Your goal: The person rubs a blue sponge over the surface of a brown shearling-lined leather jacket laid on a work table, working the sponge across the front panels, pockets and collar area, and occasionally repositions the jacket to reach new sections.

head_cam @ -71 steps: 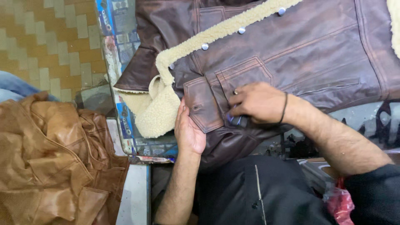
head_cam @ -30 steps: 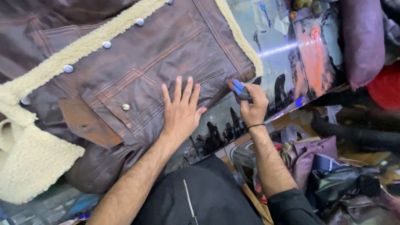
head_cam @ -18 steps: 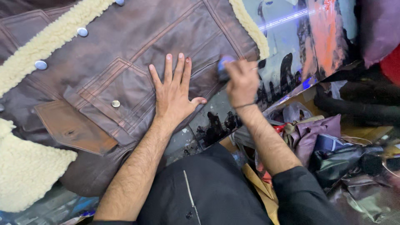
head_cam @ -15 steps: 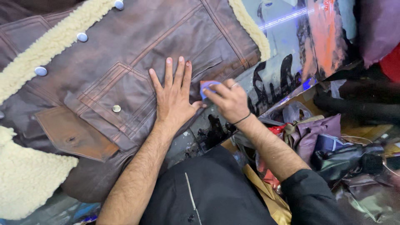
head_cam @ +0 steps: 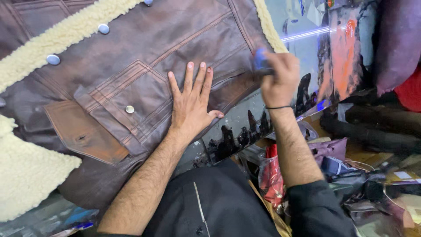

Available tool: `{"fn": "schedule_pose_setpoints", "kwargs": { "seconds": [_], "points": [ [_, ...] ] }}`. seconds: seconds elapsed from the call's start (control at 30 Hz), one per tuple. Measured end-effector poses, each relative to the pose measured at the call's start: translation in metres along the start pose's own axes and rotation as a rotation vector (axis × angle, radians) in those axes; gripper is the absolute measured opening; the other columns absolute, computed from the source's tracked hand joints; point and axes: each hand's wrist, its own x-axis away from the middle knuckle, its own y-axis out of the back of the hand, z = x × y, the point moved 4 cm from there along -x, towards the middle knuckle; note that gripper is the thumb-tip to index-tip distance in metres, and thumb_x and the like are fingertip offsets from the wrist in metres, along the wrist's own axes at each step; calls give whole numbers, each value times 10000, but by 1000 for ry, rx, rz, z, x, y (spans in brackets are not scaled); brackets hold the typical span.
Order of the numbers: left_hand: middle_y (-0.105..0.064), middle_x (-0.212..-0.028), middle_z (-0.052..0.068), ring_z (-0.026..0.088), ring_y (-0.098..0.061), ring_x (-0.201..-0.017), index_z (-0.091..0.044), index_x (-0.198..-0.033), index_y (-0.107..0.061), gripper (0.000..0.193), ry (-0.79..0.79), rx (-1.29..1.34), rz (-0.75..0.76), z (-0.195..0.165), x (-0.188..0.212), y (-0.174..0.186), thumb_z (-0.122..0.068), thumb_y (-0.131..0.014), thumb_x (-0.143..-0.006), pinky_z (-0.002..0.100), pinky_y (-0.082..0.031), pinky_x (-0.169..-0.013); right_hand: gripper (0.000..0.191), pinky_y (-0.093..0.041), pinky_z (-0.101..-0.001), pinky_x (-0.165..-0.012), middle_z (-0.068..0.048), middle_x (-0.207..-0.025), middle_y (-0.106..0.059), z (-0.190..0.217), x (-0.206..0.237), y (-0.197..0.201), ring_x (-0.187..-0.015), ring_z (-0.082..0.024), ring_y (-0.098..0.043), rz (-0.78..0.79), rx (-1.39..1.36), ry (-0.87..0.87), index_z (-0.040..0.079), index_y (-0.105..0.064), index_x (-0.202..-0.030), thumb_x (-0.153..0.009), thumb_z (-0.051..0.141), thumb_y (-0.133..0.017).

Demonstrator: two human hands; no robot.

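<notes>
Pressing down flat, your left hand point(head_cam: 191, 107) lies on the brown leather jacket point(head_cam: 144, 74), fingers point(head_cam: 189, 79) straight and spread a little, palm against the leather just beside the stitched chest pocket point(head_cam: 125, 103). It grips nothing; it only rests on the panel near the jacket's lower hem, close to the table's near edge.

Your right hand point(head_cam: 276, 77) is curled tight around a small blue object point(head_cam: 259, 59), which sits at the jacket's right edge where the cream fleece trim point(head_cam: 267, 26) runs down. The hand is blurred, so you cannot tell exactly what the blue thing is or whether it touches the leather. A dark band point(head_cam: 277, 107) circles that wrist.

The jacket is spread open across the table point(head_cam: 307, 52), covering most of its left and middle. A pocket flap point(head_cam: 83, 136) hangs open toward the near left, with a silver snap point(head_cam: 129, 109) just beside it. Pale round buttons point(head_cam: 53, 59) follow the fleece strip across the far left, and a broad fleece collar point(head_cam: 26, 171) spills over the near left corner.

What shows of the table's right part is a glossy printed sheet: pale blue ground, an orange-red upright patch point(head_cam: 344, 57) near the far right, and dark jagged silhouettes point(head_cam: 245, 131) along the near edge. Past the right edge lies a purple bundle point(head_cam: 397, 44), and below the near edge a crumpled red plastic bag point(head_cam: 272, 180) sits beside your right forearm.
</notes>
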Motion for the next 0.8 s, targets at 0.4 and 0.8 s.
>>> {"fn": "schedule_pose_setpoints", "kwargs": {
  "seconds": [0.4,0.8],
  "points": [
    [-248,-1668,157,391,-119,-1558,-28,-1614,-221,1235,-44,60,-66,-1,2,4,-607,-799,-689,754,-40,-1186,416,-514,-405,-865,-46,-1040,-668,15,-47,-27,-985,-324,-598,393,183,293,145,-773,-1120,-766,-32,-644],
    [-310,-1640,114,471,-89,-1533,-7,-1588,-161,1248,178,98,-111,33,61,33,-492,-852,-669,841,-31,-1105,347,-530,-423,-832,-45,-1027,-683,65,-23,-42,-980,-306,-619,381,184,21,168,-780,-1041,-779,-20,-652]
  ]
}}
